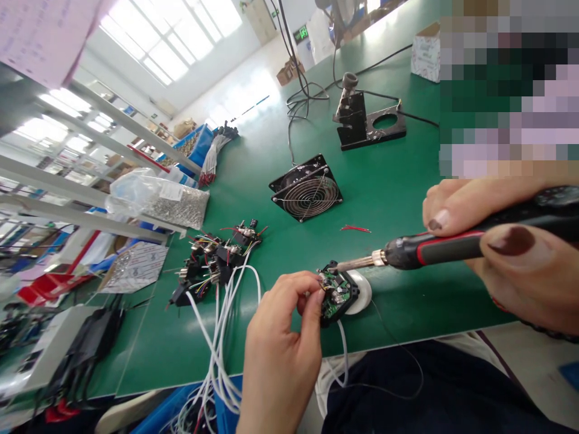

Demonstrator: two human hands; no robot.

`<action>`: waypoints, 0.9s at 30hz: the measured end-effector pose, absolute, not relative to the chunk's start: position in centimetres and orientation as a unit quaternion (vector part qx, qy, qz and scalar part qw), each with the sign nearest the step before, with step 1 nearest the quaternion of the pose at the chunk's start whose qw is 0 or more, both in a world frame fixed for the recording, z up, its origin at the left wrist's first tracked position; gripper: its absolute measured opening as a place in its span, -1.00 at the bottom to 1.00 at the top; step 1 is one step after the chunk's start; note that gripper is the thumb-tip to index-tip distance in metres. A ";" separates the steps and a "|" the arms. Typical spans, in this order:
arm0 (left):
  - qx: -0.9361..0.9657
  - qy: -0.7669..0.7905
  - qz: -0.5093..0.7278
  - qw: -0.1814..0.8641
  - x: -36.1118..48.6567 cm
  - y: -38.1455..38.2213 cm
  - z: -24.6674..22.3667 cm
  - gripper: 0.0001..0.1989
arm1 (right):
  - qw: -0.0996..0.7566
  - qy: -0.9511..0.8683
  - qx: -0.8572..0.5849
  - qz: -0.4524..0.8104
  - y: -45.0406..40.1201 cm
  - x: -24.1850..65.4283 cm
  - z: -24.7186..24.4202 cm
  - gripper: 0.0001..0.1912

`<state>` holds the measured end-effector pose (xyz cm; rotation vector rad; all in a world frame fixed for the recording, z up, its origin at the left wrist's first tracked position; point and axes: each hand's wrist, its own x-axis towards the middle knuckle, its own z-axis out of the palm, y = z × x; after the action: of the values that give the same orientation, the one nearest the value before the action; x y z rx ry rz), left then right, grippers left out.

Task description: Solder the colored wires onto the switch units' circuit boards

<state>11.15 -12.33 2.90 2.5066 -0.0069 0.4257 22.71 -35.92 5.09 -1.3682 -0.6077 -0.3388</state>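
My right hand [493,241] grips a soldering iron [443,248] with a black and red handle, its metal tip pointing left and resting at the upper edge of a green circuit board [337,289]. The board sits in a black housing and is tilted on a white round disc [360,292]. At the board's left side, my left hand [284,337] has thumb and forefinger pinched on what looks like a thin wire; the fingertips partly hide it. A white cable [344,355] hangs from the housing over the table edge.
Left of my left hand lies a cluster of wired black parts [221,256] with white cables. A small fan [310,190], a black iron stand [368,120] and red wires [356,228] are farther back on the green table [253,163]. A bag of metal parts [181,205] stands by the shelf.
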 end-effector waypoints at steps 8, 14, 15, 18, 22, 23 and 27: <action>0.959 -0.013 0.140 0.248 11.3 -12.2 3.7 -0.85 | 0.720 -0.352 -0.585 -0.125 -36.1 22.9 4.0 -0.87; 0.962 -0.015 0.142 0.231 11.3 -12.2 3.8 -0.85 | 0.719 -0.356 -0.589 -0.098 -36.0 22.8 3.5 -0.89; 0.963 -0.015 0.140 0.230 11.3 -12.2 3.8 -0.85 | 0.713 -0.362 -0.593 -0.096 -35.9 22.9 3.5 -0.90; 0.964 0.001 0.135 0.229 11.2 -12.5 3.9 -0.85 | 0.687 -0.386 -0.608 -0.098 -35.9 23.1 3.8 -0.89; 0.962 0.020 0.133 0.238 11.1 -12.8 4.0 -0.84 | 0.667 -0.411 -0.614 -0.097 -36.0 23.3 3.9 -0.88; 0.962 0.018 0.133 0.239 11.1 -12.8 4.0 -0.84 | 0.665 -0.417 -0.612 -0.092 -36.0 23.3 3.8 -0.88; 0.963 -0.005 0.132 0.234 11.3 -12.6 4.0 -0.84 | 0.673 -0.420 -0.604 -0.075 -35.9 23.4 3.6 -0.88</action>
<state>11.28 -12.57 4.04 2.6445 -0.0126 0.3622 23.42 -35.93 3.60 -1.3599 -0.9462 -0.1688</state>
